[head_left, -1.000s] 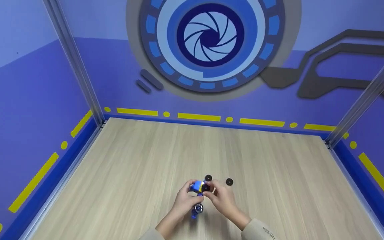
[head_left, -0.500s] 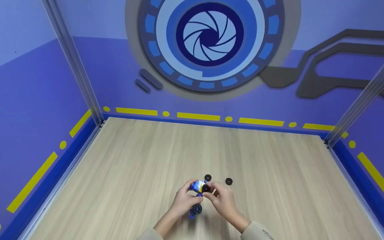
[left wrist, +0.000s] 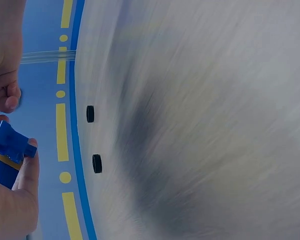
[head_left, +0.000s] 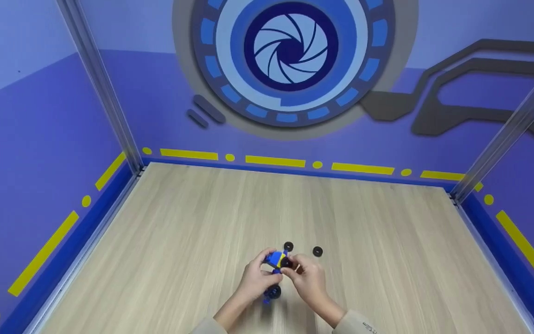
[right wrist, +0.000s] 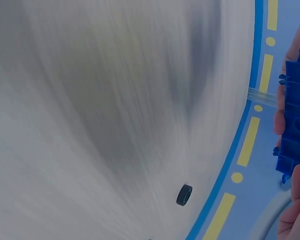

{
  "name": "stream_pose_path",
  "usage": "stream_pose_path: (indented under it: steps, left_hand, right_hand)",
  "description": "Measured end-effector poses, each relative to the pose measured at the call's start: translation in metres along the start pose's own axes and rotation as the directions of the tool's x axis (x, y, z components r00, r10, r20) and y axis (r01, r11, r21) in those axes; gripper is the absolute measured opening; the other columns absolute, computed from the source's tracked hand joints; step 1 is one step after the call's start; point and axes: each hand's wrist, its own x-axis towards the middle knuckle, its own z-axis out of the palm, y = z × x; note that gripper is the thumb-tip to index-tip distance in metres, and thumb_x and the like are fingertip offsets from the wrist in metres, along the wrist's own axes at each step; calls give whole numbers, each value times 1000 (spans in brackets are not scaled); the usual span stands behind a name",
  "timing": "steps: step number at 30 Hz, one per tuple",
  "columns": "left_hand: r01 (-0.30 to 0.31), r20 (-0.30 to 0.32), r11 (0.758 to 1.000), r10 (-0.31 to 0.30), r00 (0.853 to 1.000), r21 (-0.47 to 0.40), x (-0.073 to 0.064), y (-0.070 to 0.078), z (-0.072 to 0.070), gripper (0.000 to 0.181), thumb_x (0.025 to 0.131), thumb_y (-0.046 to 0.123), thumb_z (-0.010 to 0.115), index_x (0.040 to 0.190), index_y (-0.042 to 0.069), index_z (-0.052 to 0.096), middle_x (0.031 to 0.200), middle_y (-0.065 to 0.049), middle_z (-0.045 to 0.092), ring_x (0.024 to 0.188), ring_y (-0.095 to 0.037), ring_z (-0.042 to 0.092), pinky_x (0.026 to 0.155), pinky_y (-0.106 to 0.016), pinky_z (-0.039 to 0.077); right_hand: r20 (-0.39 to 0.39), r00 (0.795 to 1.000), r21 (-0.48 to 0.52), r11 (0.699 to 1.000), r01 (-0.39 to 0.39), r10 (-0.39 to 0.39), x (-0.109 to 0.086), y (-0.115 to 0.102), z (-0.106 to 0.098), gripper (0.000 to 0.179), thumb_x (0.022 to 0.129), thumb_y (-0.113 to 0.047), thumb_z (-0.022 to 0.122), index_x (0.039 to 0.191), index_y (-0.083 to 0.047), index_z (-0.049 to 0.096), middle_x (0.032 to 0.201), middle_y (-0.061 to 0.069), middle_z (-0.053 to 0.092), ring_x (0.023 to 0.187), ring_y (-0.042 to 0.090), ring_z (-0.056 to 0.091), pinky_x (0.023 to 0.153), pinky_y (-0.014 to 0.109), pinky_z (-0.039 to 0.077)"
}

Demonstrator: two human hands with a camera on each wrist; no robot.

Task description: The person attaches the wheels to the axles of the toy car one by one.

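Nearest me: a black wheel (head_left: pixel 274 292) with blue parts beside it, just below my left hand (head_left: pixel 257 277); whether it joins the toy I can't tell. My left fingers and thumb are curled round the blue-and-yellow toy (head_left: pixel 275 258), which sits between my 2 hands and looks lifted off the table (head_left: pixel 202 222). Right hand (head_left: pixel 312 277): thumb and fingertips pinch a small black piece (head_left: pixel 286 262) against the toy's right side. Whether it is seated, I can't tell.

On method, my judgement: brace the toy with the left, fingers off the small blue stubs (right wrist: pixel 276 151) along its edge. Line the piece up square, then press straight and evenly; a tilt could jam it.

Just beyond the toy lies a loose wheel (head_left: pixel 285 246); off to its right, a second wheel (head_left: pixel 314 252). Farthest: the blue wall (head_left: pixel 155 102), yellow dashes along its foot.
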Motion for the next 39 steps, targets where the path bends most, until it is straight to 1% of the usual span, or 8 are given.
stream_pose_path:
  steps: [5,11,13,18,20,24,30,39]
  left_hand:
    - [5,-12,1000,-5,1000,8,0,0,0,60,74,8,63,128,3,39,117,-23,47,72,-16,64,69,-32,50]
    - [27,-23,1000,-27,999,11,-1,2,-1,59,74,9,63,127,4,40,116,-22,48,65,-10,62,67,-29,50]
    - [32,-27,999,-32,999,10,1,-3,-1,58,73,9,64,127,5,40,115,-22,49,65,-11,61,66,-30,50]
    - [49,-38,999,-48,998,21,11,-26,0,60,73,13,65,127,10,41,118,-21,48,64,-10,60,64,-28,48]
    - [58,-45,998,-56,997,37,12,-30,0,61,72,15,66,128,11,41,119,-21,47,63,-10,59,63,-26,48]
    - [69,-55,996,-66,996,54,11,-31,0,62,72,16,67,128,10,41,122,-23,46,62,-10,58,63,-26,47]
    - [71,-51,996,-69,996,47,13,-29,1,62,72,14,66,129,9,40,124,-23,44,62,-11,58,63,-28,47]
    - [55,-33,997,-53,998,53,13,-29,0,60,70,12,66,126,12,43,117,-19,47,62,-11,58,66,-28,48]
  right_hand:
    - [20,998,15,998,-60,60,1,-3,0,21,63,-14,75,79,-7,64,69,1,65,56,1,52,49,15,44]
    - [63,993,26,995,-97,95,3,-4,-1,22,64,-15,74,82,-5,65,74,3,67,59,2,54,52,17,46]
    - [79,990,27,993,-116,113,3,-5,-1,21,65,-15,74,82,-6,66,75,2,67,60,3,55,52,18,46]
    - [124,978,42,984,-174,168,4,-6,-2,22,66,-16,73,84,-5,67,77,3,68,61,3,55,54,18,47]
    - [145,972,41,980,-195,188,5,-7,-2,23,66,-17,73,85,-5,67,77,2,68,62,3,55,54,18,47]
    - [178,961,39,974,-224,214,5,-6,-3,24,66,-19,73,85,-5,67,76,2,68,62,2,55,55,18,47]
    - [225,943,38,964,-262,247,6,-3,-5,27,69,-24,70,88,-5,67,78,2,68,64,1,54,56,18,47]
    - [261,923,84,946,-314,284,6,0,-4,32,70,-30,68,87,-4,67,75,2,66,62,1,52,55,17,45]
